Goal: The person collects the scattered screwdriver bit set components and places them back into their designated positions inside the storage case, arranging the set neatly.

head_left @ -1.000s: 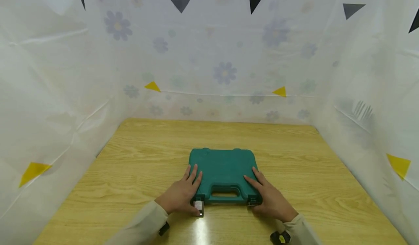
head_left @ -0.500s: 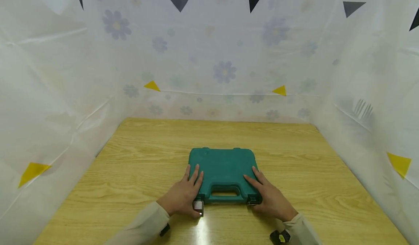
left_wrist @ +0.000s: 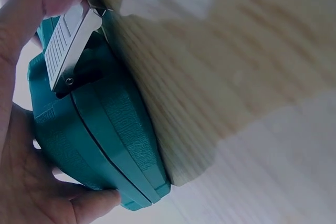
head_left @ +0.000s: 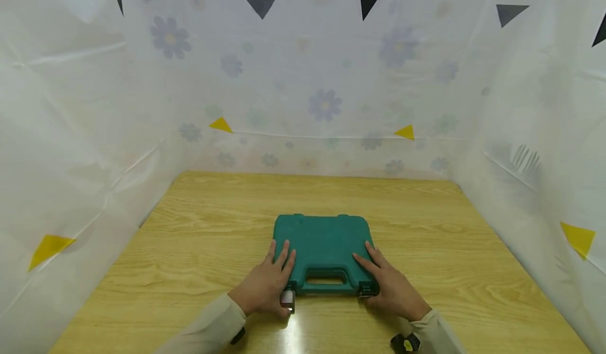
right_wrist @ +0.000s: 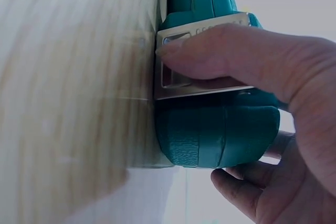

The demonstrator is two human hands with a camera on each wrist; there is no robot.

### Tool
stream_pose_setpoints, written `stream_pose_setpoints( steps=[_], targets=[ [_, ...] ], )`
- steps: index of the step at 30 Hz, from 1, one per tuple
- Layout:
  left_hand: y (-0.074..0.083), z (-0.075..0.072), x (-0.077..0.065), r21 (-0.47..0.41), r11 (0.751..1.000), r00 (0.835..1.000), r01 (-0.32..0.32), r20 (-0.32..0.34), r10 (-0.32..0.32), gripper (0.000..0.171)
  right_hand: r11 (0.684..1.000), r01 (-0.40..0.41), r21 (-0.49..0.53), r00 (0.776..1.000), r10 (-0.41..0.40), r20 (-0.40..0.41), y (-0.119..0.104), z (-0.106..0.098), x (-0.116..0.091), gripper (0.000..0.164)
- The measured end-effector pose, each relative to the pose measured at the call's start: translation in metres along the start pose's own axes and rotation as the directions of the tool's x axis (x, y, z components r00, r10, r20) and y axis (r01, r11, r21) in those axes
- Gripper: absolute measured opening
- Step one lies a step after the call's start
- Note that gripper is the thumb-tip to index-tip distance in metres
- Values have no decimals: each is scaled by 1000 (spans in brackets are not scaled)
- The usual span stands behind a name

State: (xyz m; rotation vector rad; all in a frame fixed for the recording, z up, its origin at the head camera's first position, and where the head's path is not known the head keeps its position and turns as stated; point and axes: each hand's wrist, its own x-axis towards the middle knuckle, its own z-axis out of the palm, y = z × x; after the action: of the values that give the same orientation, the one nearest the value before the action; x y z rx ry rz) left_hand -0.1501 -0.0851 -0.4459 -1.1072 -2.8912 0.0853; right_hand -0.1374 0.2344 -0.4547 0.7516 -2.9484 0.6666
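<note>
A green plastic carrying case (head_left: 324, 241) lies flat on the table with its handle (head_left: 325, 288) towards me, its lid down. My left hand (head_left: 265, 285) grips its front left corner, fingers spread on the lid. In the left wrist view, the left thumb touches the free end of a metal latch (left_wrist: 68, 43), which stands out at an angle from the case. My right hand (head_left: 393, 285) grips the front right corner, fingers on the lid. Its thumb presses on the right metal latch (right_wrist: 205, 56), which lies against the case front.
The wood-grain table (head_left: 213, 212) extends around the case on all sides. White sheeting with printed flowers (head_left: 325, 105) closes off the back and both sides. A dark wrist strap (head_left: 405, 342) shows at the right sleeve.
My left hand has shifted slightly to the right, along the lid and latch. The right hand and the case hold their places.
</note>
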Motion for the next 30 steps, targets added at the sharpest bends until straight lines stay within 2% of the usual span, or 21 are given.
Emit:
stream_pose_setpoints(
  steps=[7,14,18,25,30],
  targets=[
    [2,1,0,-33,999,1000,8,11,-8,115,1000,8,-4,1000,-8,-10,0,0,-1,92],
    [4,0,-1,17,1000,1000,7,17,-8,116,1000,10,2,1000,-10,-10,1,1,-1,92],
    [2,-1,-2,42,999,1000,-22,19,21,117,1000,9,10,1000,-9,-9,2,0,-1,91],
    [-5,-7,-7,-86,995,998,-58,30,61,105,1000,0,24,1000,0,10,3,0,-1,92],
    [-6,-9,-8,-94,985,989,-147,-13,146,90,999,3,35,1000,-4,14,2,0,-1,91]
  ],
)
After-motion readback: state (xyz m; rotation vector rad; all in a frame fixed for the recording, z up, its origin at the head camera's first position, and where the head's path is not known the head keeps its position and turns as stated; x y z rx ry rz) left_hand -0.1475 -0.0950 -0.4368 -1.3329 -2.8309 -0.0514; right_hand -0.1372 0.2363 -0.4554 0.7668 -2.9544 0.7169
